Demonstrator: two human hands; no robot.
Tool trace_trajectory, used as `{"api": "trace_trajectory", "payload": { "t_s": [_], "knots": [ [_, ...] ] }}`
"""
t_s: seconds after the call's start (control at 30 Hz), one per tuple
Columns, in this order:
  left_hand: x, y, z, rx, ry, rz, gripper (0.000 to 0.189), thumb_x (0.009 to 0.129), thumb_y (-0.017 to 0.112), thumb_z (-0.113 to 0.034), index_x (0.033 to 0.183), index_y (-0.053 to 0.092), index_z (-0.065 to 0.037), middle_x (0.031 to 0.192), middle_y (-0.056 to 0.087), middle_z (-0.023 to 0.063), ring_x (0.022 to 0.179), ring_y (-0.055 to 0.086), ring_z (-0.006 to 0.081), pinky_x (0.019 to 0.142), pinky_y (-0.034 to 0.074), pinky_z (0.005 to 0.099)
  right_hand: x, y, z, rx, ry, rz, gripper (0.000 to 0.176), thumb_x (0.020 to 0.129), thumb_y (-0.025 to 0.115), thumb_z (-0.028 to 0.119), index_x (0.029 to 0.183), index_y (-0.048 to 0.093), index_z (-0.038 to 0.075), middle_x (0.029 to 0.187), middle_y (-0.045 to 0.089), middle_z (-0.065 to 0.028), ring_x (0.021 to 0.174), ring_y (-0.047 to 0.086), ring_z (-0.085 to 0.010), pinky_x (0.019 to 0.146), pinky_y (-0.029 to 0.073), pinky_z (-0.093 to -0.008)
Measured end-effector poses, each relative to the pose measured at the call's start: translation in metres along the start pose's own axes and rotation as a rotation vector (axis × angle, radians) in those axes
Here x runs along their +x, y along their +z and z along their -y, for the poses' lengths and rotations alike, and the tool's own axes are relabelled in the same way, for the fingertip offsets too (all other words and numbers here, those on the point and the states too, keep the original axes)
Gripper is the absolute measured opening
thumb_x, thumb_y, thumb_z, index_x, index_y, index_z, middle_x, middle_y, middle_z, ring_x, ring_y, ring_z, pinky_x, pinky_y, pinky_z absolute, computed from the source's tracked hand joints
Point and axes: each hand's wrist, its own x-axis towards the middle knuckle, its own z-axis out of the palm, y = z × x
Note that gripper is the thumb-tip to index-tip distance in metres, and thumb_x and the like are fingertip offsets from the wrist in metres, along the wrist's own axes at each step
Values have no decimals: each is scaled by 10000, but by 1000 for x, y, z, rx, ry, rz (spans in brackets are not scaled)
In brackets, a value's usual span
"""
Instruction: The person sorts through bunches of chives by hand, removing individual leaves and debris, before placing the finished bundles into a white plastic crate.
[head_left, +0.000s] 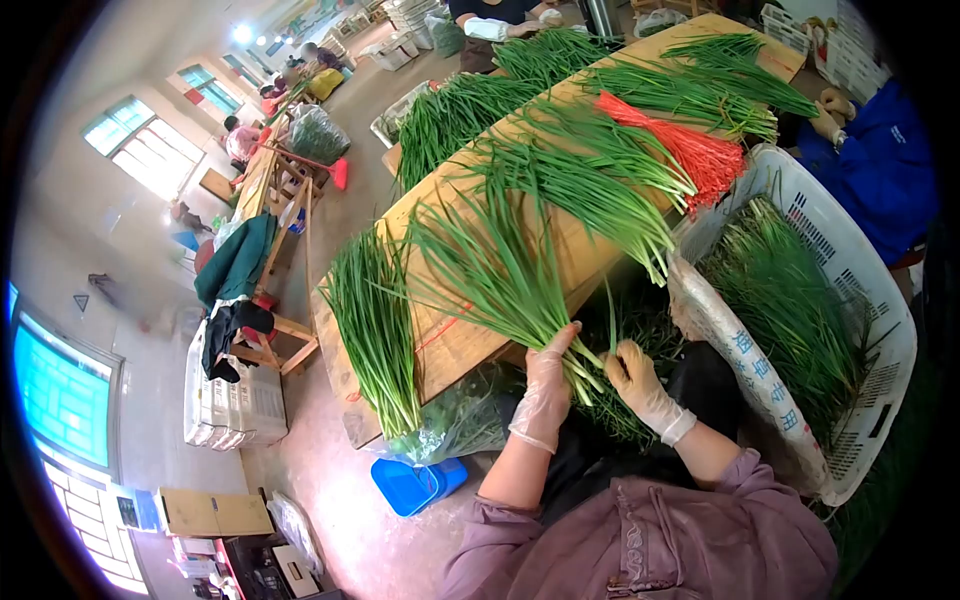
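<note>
place: vegetable-bundling workshop | signs: plank table point(448, 362), heaped greens point(378, 325), red ties point(700, 158), plastic crate point(882, 385)

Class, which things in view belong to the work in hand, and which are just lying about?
Likely part of the job:
greens, a bunch in the left hand
table
crate, holding more greens
red strands, probably

Seemingly just lying about:
blue tub
green cloth
brown box

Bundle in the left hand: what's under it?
The green bundle spreads over the wooden table, bare wood showing beside it; past the table edge, the left hand grips its stalks. Wood directly beneath the leaves is hidden.
</note>
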Motion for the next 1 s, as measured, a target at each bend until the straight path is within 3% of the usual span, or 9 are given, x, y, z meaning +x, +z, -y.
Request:
{"api": "trace_trajectory", "payload": {
  "t_s": [0.1,0.17,0.2,0.23,0.3,0.47,0.63,0.77,1.0],
  "knots": [
    [10,0,-25,-104,39,31,139,760,575,2,888,522,17,820,603,101,690,589,193,636,508,271,-42,-23,-39,-427,198,950,314,785,522,297,821,566,-12,826,576,-197,821,553,-355,699,448,-402],
    [5,5,-35,-29,54,54,181,770,557,10,941,504,29,873,603,118,700,586,190,660,518,270,-39,-33,-41,-566,264,1065,341,789,527,351,904,601,38,901,592,-146,840,564,-306,758,448,-348],
    [3,11,-37,28,31,63,228,781,549,12,1002,494,32,919,608,125,700,581,177,638,513,283,-9,-54,-49,-226,283,533,341,797,514,356,889,601,39,868,593,-146,810,570,-291,754,447,-359],
    [5,7,-33,28,30,63,228,781,549,12,1002,494,32,919,608,125,700,581,177,638,513,283,-2,-58,-39,-283,323,547,313,817,490,319,886,599,34,813,594,-146,778,575,-280,734,450,-360],
    [14,0,-18,-126,-202,201,262,792,549,-3,1044,487,34,952,610,123,705,578,164,615,505,290,56,-102,-13,-90,325,-198,427,842,442,420,916,581,22,822,583,-163,830,564,-287,720,440,-387],
    [8,4,3,-291,-409,195,193,792,621,-116,967,549,-76,786,599,28,597,503,94,547,445,213,121,-112,-40,-459,113,-423,392,823,497,388,930,593,23,838,605,-176,800,576,-328,687,439,-417],
    [1,4,-13,-330,-368,327,210,806,611,-160,977,552,-53,598,419,-32,527,403,67,500,371,199,161,-112,-14,-530,166,-145,299,807,521,349,889,598,72,900,600,-142,830,562,-318,657,450,-418],
    [-6,11,-22,-229,-226,242,177,799,627,-205,912,556,-89,839,564,15,591,457,82,535,397,200,118,-81,44,-884,-653,-279,217,804,545,312,895,596,122,758,533,-52,674,514,-228,571,449,-344],
    [6,-9,-6,-83,-233,130,218,786,617,-101,986,572,-24,918,612,52,737,551,141,632,466,270,36,-31,35,-37,-187,286,476,759,609,428,929,544,-12,819,547,-112,743,550,-238,644,457,-307]
  ]
}}
